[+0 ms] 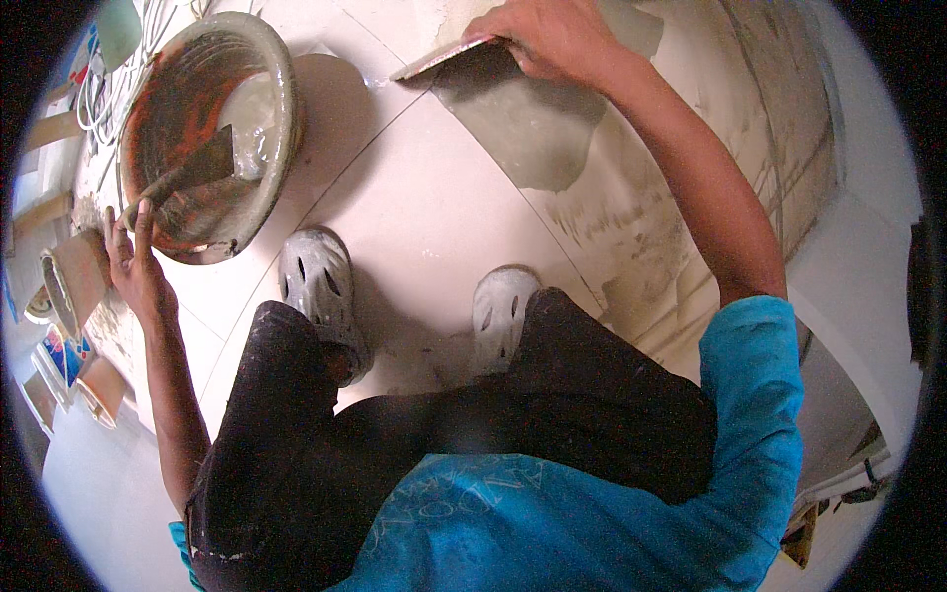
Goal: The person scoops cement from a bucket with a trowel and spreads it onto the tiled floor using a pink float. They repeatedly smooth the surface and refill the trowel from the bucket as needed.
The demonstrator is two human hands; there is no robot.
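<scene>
My left hand [140, 259] has its fingers on the handle of a trowel [197, 163] that reaches into a round mortar-stained bucket [283, 109] with pale wet mix and reddish residue inside. My right hand [552, 41], at the top, grips a thin flat spreading tool [434, 61] along its edge, held low over a smear of grey wet mortar [523, 133] on the pale tiled floor [454, 207]. The underside of the tool is mostly hidden.
My feet in grey clogs [316, 281] stand on the tiles between bucket and mortar. At the left are coiled pale cables [104, 104], a stained container [74, 286] and several small items [69, 365]. A smeared border and pale edge [829, 237] curve along the right.
</scene>
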